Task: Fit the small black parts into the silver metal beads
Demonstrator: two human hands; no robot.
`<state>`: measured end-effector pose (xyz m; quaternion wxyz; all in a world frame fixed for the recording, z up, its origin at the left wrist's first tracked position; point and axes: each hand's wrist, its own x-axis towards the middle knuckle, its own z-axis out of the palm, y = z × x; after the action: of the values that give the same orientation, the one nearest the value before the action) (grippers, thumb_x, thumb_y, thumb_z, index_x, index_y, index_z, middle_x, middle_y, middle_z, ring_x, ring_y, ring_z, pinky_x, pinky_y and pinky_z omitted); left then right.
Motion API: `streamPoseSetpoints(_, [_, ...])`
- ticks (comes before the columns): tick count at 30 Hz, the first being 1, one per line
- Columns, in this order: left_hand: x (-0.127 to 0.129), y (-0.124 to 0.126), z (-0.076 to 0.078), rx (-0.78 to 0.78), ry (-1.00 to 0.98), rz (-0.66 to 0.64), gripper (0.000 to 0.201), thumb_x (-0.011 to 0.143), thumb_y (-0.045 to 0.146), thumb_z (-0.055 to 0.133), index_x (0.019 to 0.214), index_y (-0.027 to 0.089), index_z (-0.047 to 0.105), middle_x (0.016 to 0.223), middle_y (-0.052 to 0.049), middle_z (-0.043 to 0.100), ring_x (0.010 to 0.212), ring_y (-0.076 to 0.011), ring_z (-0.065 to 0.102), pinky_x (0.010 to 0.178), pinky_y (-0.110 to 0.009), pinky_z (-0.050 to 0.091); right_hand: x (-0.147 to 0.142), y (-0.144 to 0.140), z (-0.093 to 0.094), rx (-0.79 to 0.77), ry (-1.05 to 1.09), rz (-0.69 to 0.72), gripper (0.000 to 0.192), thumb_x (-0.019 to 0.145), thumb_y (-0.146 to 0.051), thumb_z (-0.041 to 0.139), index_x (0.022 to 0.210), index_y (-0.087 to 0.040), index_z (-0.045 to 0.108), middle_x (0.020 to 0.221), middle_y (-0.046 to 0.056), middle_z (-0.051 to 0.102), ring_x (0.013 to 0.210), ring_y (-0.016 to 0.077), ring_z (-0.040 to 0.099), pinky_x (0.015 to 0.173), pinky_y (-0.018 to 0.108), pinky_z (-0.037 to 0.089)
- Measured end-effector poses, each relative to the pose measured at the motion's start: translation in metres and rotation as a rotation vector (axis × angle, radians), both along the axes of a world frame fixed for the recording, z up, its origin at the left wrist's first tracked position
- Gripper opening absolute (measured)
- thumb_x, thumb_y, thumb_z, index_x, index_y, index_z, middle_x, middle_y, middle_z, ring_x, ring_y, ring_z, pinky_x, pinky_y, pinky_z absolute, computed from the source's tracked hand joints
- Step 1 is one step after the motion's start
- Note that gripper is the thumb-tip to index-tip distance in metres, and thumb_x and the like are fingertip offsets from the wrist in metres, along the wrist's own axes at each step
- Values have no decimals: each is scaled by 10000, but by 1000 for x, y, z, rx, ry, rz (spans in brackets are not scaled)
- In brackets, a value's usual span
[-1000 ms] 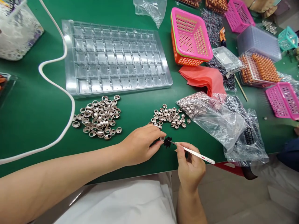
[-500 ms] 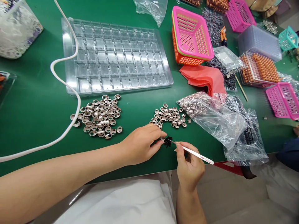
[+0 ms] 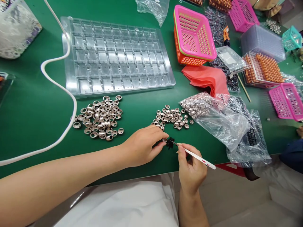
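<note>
Your left hand [image 3: 143, 146] pinched a small metal ring [image 3: 165, 139] between thumb and fingertip, near the front edge of the bench [image 3: 137, 108]. Your right hand [image 3: 192, 171] held a slim white tool [image 3: 199, 157] like a pen; its handle was smooth and red-marked, its metal tip thin. That tip reached the clump of black bits [image 3: 170, 143] just beside the ring. The tool's long axis slanted: tip toward the bench's far left, butt end back to the right, out at the front edge. Which way the ring's opening faced was too small to make out for certain.

Satin, rounded rings lay in a large heap [image 3: 101, 116] beyond your left forearm and a small heap [image 3: 172, 117] behind your left hand, beside a crinkled clear bag [image 3: 227, 129]. Farther back, a rigid, glossy clear tray [image 3: 123, 90] of boxy cells lay flat. A smooth white cord [image 3: 74, 110] curved along the large heap's left side. Green surface showed between the heaps, and between the black bits and the bag.
</note>
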<state>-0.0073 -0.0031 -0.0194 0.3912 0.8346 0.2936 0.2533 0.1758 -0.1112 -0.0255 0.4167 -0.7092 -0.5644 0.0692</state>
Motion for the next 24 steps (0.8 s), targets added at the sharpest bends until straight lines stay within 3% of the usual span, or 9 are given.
streamPoseSetpoints(16, [-1,0,2,9,20,9,192,959,152,542,1097,130,672,924,-85,717,827,-212,634,735,-331,527,2,0,-1,41,-24,71,169,895,-167,710,1052,-232,703,929,31,771,750,159,744,684,277,634])
streamPoseSetpoints(24, [0,0,3,-33,37,24,159,940,146,575,1068,139,667,938,-72,729,832,-198,647,725,-306,527,3,0,8,103,101,58,164,894,-136,696,1027,-231,700,937,34,770,740,169,738,631,296,632])
